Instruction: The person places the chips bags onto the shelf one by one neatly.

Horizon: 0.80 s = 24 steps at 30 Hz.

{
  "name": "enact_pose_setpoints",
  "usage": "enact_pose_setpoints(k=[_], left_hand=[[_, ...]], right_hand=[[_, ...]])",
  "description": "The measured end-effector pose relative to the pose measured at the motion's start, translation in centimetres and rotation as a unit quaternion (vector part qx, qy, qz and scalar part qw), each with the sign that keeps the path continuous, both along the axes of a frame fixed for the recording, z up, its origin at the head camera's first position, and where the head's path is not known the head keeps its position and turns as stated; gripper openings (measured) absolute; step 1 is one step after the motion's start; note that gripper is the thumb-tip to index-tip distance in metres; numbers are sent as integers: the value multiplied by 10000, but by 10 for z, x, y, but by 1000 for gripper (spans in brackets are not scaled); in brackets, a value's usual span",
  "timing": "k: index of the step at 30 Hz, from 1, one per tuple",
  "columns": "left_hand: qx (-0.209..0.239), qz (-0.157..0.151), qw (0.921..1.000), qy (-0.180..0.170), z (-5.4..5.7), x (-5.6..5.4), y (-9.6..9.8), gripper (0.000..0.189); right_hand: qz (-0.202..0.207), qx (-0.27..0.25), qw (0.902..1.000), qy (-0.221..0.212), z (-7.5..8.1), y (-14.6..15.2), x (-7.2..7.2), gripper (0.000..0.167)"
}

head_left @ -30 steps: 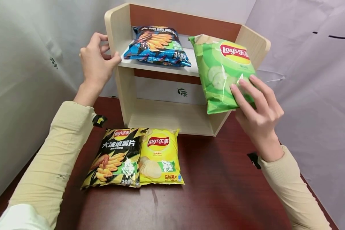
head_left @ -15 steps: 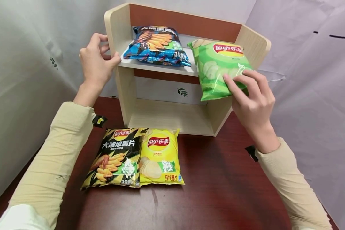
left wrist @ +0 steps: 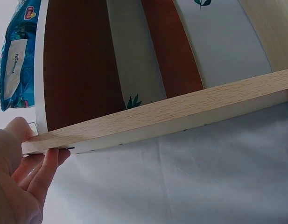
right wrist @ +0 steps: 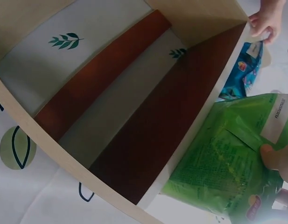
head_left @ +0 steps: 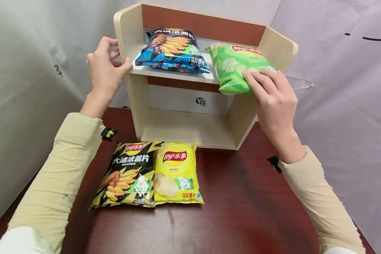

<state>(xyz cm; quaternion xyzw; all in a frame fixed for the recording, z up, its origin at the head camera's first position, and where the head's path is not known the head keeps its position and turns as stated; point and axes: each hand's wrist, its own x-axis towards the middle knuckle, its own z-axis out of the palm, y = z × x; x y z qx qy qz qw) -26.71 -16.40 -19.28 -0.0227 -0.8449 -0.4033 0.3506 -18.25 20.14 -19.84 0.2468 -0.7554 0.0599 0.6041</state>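
Observation:
My right hand (head_left: 275,102) grips the lower right part of a green bag of chips (head_left: 238,68), fingers on its front and thumb on its back in the right wrist view. The bag leans back over the right end of the upper shelf, its lower edge jutting past the shelf front. With thumb and fingers, my left hand (head_left: 106,68) pinches the left side panel of the wooden shelf unit (head_left: 138,102); the left wrist view shows the thumb inside and fingers outside. A blue bag of chips (head_left: 173,51) lies on the upper shelf, left of the green one.
Below the shelf unit, a black bag of chips (head_left: 127,174) and a yellow bag of chips (head_left: 176,173) lie side by side on the dark red table (head_left: 238,197). The lower shelf (head_left: 187,128) has bare wood showing. Pale cloth walls stand around the table.
My right hand has moved up, left and away with the green bag, which now tilts further back over the upper shelf. The left hand keeps its hold on the side panel.

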Motion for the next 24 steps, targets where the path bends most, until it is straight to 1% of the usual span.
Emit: enact_pose_setpoints(k=[3,6,10,14,17,19,24], left_hand=[[5,-25,10000,1,0,1,0,40],[-4,-45,10000,5,0,1,0,40],[-29,-29,10000,14,0,1,0,39],[-51,-32,10000,9,-1,1,1,40],[-61,-33,10000,-10,-1,1,1,40],[-70,-38,10000,-35,-1,1,1,40],[-101,-45,9999,-53,-1,1,1,41]], right_hand=[[-92,125,9999,-55,-1,0,-3,34],[-126,214,9997,-61,-1,-1,-6,28],[-40,232,9995,-222,0,-2,-12,24],[97,348,9981,-504,1,-1,-17,28],[134,472,9970,-593,1,0,-19,34],[110,498,9972,-543,1,0,-21,35],[-103,447,9986,-282,2,-3,-24,35]])
